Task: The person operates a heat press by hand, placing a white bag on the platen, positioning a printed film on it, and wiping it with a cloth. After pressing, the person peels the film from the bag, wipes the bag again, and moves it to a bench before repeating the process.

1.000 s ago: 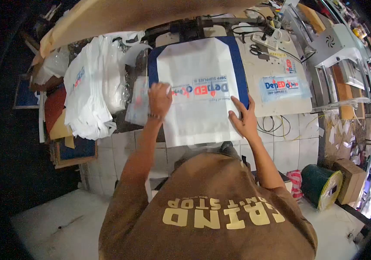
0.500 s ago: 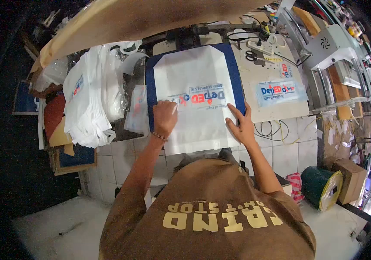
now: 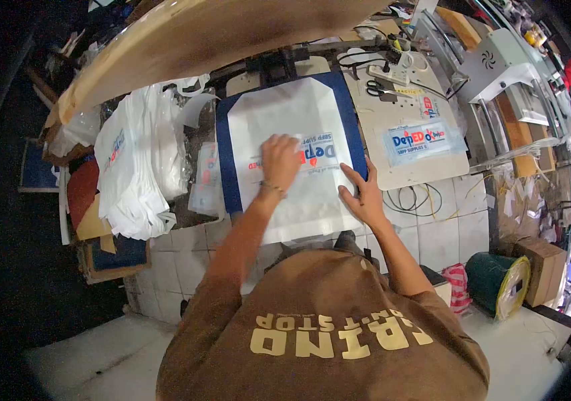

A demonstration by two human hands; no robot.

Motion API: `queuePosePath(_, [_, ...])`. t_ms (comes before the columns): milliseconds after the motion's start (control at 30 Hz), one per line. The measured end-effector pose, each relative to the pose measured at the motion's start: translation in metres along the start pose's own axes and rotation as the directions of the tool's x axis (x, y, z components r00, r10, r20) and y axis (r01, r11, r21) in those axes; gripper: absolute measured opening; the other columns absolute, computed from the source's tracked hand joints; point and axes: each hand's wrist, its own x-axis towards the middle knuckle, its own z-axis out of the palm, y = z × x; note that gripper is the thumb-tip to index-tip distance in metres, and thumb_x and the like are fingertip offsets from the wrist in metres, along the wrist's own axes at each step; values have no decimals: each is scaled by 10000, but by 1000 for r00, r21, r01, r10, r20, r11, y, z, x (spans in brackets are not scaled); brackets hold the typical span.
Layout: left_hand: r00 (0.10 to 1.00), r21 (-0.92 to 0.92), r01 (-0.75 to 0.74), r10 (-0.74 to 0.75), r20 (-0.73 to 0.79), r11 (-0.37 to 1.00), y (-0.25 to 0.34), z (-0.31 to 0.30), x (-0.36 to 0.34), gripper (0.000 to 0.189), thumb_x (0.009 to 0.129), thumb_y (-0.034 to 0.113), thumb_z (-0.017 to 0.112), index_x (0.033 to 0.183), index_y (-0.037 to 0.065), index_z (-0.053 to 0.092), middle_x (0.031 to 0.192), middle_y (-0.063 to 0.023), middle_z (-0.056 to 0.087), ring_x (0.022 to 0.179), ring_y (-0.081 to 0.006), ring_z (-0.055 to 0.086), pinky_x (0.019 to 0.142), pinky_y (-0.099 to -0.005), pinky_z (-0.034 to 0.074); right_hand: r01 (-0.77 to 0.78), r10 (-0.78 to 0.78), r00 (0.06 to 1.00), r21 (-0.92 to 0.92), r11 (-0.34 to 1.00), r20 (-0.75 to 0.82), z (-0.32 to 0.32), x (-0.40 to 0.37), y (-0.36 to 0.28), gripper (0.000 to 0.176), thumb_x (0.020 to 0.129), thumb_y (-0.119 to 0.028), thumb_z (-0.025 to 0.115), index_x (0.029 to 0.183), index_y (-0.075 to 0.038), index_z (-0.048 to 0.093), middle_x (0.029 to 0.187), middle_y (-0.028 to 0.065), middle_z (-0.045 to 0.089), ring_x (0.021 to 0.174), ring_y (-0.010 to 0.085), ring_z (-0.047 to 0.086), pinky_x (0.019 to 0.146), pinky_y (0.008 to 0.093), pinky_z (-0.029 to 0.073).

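Note:
A white bag (image 3: 292, 207) with a printed film on it lies flat on a dark blue board (image 3: 231, 157). My left hand (image 3: 281, 160) rests on the printed lettering near the bag's middle, slightly blurred; whether its fingers hold anything cannot be made out. Part of the print is hidden under it. At the right edge of the bag, my right hand (image 3: 364, 194) lies with thumb and fingers apart, touching the bag and the board's edge. Further right, a printed transfer sheet (image 3: 424, 142) lies on a pale board (image 3: 399, 175).
A pile of white bags (image 3: 132, 160) lies at the left, beside clear plastic. Scissors (image 3: 380, 89) and a power strip (image 3: 389, 73) are at the back right. A grey machine (image 3: 499, 63) stands at the far right. A large curved brown panel (image 3: 205, 47) hangs over the back.
My left hand has moved right, from the left part of the print to its middle. My right hand stays at the bag's right edge. The whole view has shifted slightly.

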Motion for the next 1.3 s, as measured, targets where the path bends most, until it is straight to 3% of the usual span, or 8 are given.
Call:
queuePosePath(600, [998, -147, 56, -50, 48, 987, 33, 52, 28, 185, 802, 80, 702, 986, 73, 722, 928, -88, 672, 961, -313, 614, 870, -470, 457, -7, 7, 1000, 14, 1000, -12, -3, 1, 0, 550, 856, -319, 755, 1390, -257, 638, 1563, 322, 310, 1436, 487, 388, 1105, 491, 439])
queuePosePath(667, [995, -144, 13, 2, 102, 989, 61, 55, 41, 147, 800, 78, 698, 946, 65, 711, 911, -100, 665, 953, -322, 611, 863, -471, 462, -38, 37, 999, 49, 998, 9, -4, 0, -4, 561, 848, -318, 755, 1393, -274, 630, 1562, 314, 312, 1321, 496, 507, 1000, 488, 521])
queuePosePath(800, [996, -170, -67, 56, -69, 983, 13, 39, 16, 80, 804, 87, 692, 881, 71, 681, 870, -95, 656, 889, -325, 611, 805, -473, 470, 37, -38, 999, -24, 999, -38, -1, 1, 1, 557, 848, -313, 750, 1390, -271, 630, 1565, 314, 306, 1305, 492, 521, 978, 488, 532])
queuePosePath(1000, [989, 51, 110, -114, 90, 993, -19, -23, -8, 72, 850, 103, 719, 883, 55, 678, 883, -114, 685, 887, -330, 645, 796, -444, 501, 2, -2, 1000, 44, 999, -12, -4, 0, -1, 557, 859, -311, 764, 1396, -256, 629, 1569, 313, 301, 1416, 484, 408, 1111, 487, 428])
queuePosePath(1100, [902, -466, 431, -362, 235, 773, 46, -24, -10, 146, 953, 177, 691, 986, 40, 651, 935, -121, 690, 940, -284, 657, 838, -425, 504, 115, -171, 968, -278, 954, -184, -15, -3, -17, 588, 850, -312, 782, 1403, -196, 623, 1588, 295, 289, 1378, 455, 447, 1121, 456, 404])
queuePosePath(1200, [827, -640, 555, -271, 493, 531, 118, -45, -26, 225, 1043, 219, 596, 1146, 19, 609, 1024, -137, 690, 1008, -276, 650, 900, -423, 501, 183, -148, 960, 132, 974, -237, -24, -20, -35, 552, 895, -295, 755, 1398, -125, 605, 1545, 273, 388, 1317, 388, 503, 1073, 436, 437])
queuePosePath(1267, [806, -741, 548, -482, 343, 389, 157, -23, -55, 269, 1083, 244, 529, 1180, 3, 599, 1031, -140, 687, 945, -265, 664, 838, -383, 516, 13, 65, 991, 563, 827, -118, -18, -34, -32, 473, 948, -220, 710, 1377, -55, 596, 1392, 197, 569, 1224, 263, 569, 1035, 388, 455])
queuePosePath(1300, [893, -688, 413, -412, 180, 596, 160, -12, -62, 288, 1097, 268, 501, 1196, 18, 604, 937, -125, 680, 855, -258, 662, 787, -365, 519, -244, 269, 960, 704, 667, 78, -28, -40, -49, 379, 975, -120, 636, 1339, -20, 599, 1205, 114, 669, 1106, 166, 604, 987, 330, 468])
